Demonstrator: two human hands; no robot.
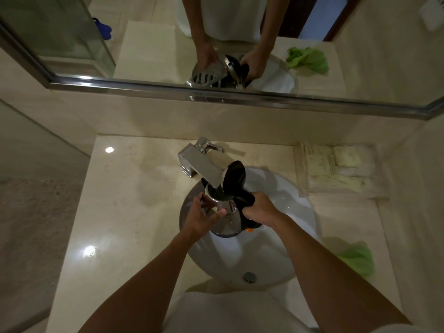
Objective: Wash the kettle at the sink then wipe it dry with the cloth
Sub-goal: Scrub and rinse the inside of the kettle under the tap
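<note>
- Over a round white basin (276,248) set in a cream marble counter (120,212), a person holds a polished steel electric kettle with a black lid and handle (225,222) under a square chrome faucet (199,164).
- Right hand (258,209) is wrapped around the black handle; left hand (200,218) steadies the steel body, thumb and fingers curved against its side.
- Hinged lid stands open, the kettle's mouth sitting directly below the spout; whether water is running cannot be told.
- Step in hand appears to be the wash, at the filling or rinsing stage; drying has not begun.
- Next move likely calls for swirling and tipping the water out into the basin, then reaching right for the crumpled green cloth (358,259) lying on the counter just beside the basin.
- Pale wrapped toiletry packets (336,169) sit at the counter's far right; their print is too small to read, and no brand shows on the kettle.
</note>
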